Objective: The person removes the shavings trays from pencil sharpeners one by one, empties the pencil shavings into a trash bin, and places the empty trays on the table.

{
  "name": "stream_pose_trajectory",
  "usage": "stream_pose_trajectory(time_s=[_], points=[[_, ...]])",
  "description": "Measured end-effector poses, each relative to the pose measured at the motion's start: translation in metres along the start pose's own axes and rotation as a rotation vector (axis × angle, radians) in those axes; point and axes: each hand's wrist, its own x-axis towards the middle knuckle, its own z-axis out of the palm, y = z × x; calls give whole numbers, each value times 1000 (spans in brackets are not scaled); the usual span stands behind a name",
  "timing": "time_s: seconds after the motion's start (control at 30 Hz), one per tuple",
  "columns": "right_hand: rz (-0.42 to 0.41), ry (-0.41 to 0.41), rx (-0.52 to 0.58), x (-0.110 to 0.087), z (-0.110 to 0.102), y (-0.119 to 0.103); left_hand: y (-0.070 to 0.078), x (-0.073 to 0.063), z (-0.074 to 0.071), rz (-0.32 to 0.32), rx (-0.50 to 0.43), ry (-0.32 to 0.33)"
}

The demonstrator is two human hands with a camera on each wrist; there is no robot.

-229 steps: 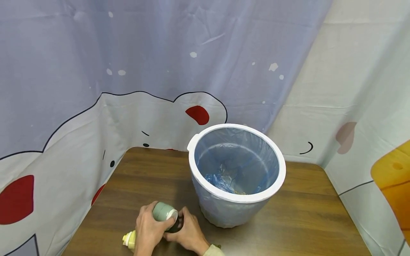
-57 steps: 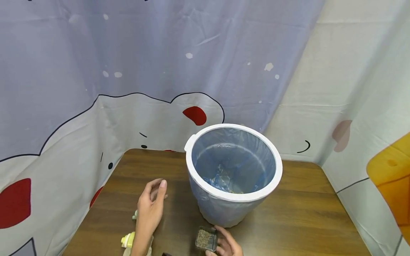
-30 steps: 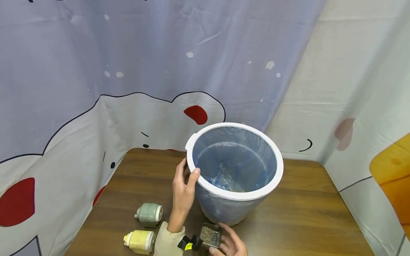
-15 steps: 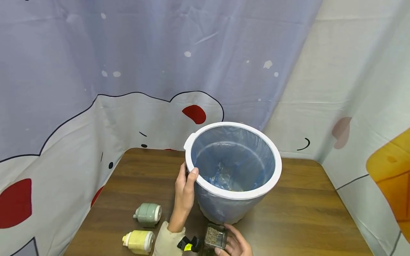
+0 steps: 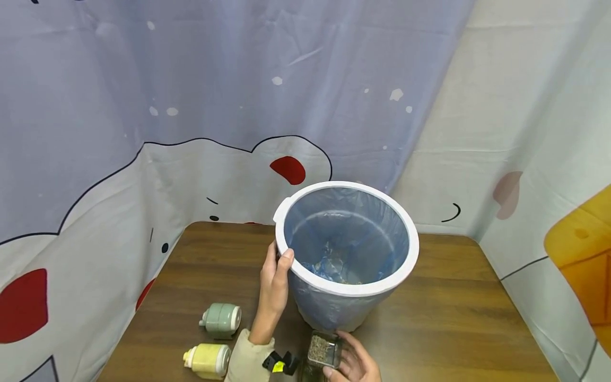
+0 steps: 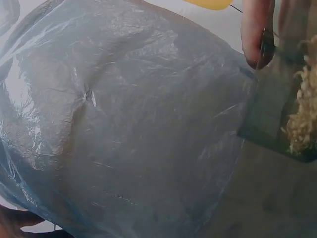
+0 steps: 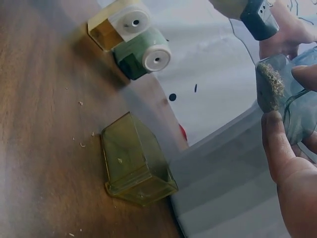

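My left hand [image 5: 275, 289] grips the white rim of a lined trash bin [image 5: 415, 249], thumb over the edge. With my right hand [image 5: 358, 363] I hold a dark see-through shavings drawer [image 5: 330, 352] low in front of the bin, pinched by its sides. Pencil shavings [image 7: 273, 82] lie inside it. A green pencil sharpener [image 5: 220, 318] and a yellow pencil sharpener [image 5: 206, 360] lie on their sides left of my forearm. On the table, below my right hand, stands a yellowish clear drawer [image 7: 133, 158], also visible in the right wrist view.
Blue crumpled plastic [image 5: 329, 265] lies at the bottom of the bin. Small shavings [image 7: 80, 103] are scattered over the wooden table [image 5: 458, 318]. Patterned curtains [image 5: 215, 79] hang behind and at both sides. A black wrist camera [image 5: 281, 363] sits on my left sleeve.
Both hands held the green sharpener at first; it now lies on the table. My left hand has moved onto the bin rim. The drawer in my right hand has shifted slightly right.
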Motion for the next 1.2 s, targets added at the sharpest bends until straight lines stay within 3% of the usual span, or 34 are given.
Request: stream_pose_trajectory(time_s=[0.23,0.33,0.63,0.83,1.07,1.2], points=[[-79,-35,8,1,-1,-5,-1,0,1,3,4,-4],[-97,-52,23,1,-3,-5,6,0,1,2,17,1],[-15,-9,8,-2,1,-9,1,-4,3,-17,57,31],[-63,-26,21,0,0,-9,1,-2,6,2,80,44],[-73,-23,-7,-1,-3,-7,6,-1,7,60,37,28],[-90,-19,-9,-2,-6,-5,10,-2,6,81,74,35]])
